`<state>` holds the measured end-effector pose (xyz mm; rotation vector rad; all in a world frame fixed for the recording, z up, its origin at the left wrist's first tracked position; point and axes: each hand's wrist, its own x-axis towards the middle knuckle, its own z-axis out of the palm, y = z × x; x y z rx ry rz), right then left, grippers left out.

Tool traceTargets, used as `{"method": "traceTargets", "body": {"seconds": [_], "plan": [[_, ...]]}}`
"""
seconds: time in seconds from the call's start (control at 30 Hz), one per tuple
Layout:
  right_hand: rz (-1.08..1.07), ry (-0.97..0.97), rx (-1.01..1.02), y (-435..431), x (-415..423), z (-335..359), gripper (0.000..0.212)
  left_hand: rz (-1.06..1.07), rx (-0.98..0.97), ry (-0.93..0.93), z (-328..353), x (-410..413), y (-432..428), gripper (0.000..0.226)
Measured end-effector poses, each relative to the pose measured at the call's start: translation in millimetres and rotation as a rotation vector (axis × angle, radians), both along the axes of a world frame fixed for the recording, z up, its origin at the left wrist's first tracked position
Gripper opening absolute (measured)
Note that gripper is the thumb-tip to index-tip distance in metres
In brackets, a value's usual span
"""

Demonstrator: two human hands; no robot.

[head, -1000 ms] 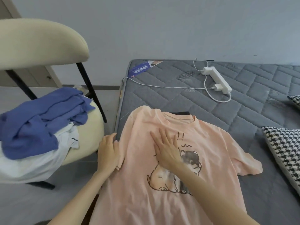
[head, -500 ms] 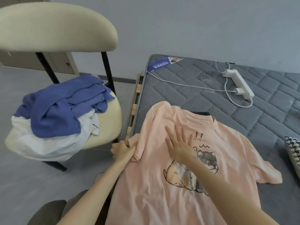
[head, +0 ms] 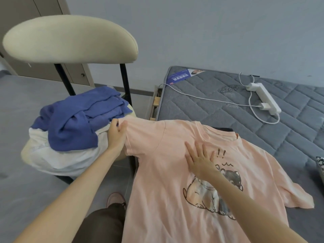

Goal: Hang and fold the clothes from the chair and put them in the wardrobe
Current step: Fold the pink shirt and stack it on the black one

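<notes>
A peach T-shirt [head: 168,172] with a cartoon dog print lies front-up on the grey mattress [head: 219,109]. My left hand [head: 116,135] grips the end of its left sleeve and holds it stretched out past the mattress edge, toward the chair. My right hand [head: 201,162] presses flat on the shirt's chest, fingers straight and spread, just left of the print. On the cream chair [head: 70,39] seat lie a crumpled blue garment [head: 78,121] and a white garment [head: 57,158] beneath it. A dark item peeks out behind the shirt's collar.
A white power strip [head: 263,98] with cable lies on the far part of the mattress. A houndstooth cushion [head: 320,163] shows at the right edge. A beige wardrobe door [head: 22,13] stands behind the chair. My foot [head: 115,200] is on the grey floor.
My left hand went from resting beside the shirt to gripping the left sleeve and pulling it out leftward. My right hand stayed pressed on the chest. The view swung left.
</notes>
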<state>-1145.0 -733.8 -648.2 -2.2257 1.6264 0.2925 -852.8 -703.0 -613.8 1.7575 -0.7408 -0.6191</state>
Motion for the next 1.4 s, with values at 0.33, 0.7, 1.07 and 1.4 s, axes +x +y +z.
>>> {"method": "traceTargets", "body": {"seconds": [0.33,0.7,1.07,1.4], "plan": [[0.128,-0.025,-0.088,-25.5,36.6,29.3,0.063,0.113,-0.02,0.155,-0.5,-0.4,-2.9,0.039],[-0.259,-0.613,-0.049,-67.1,17.8,52.7,0.03,-0.295,-0.185,-0.016,18.7,-59.7,10.4,0.032],[-0.456,-0.721,0.07,-53.5,1.7,50.9,0.024,-0.532,-0.016,-0.021,-20.4,-89.5,57.0,0.037],[-0.107,-0.327,0.095,-57.0,92.2,46.9,0.051,-0.511,0.196,-0.361,-75.2,-84.6,77.7,0.054]]}}
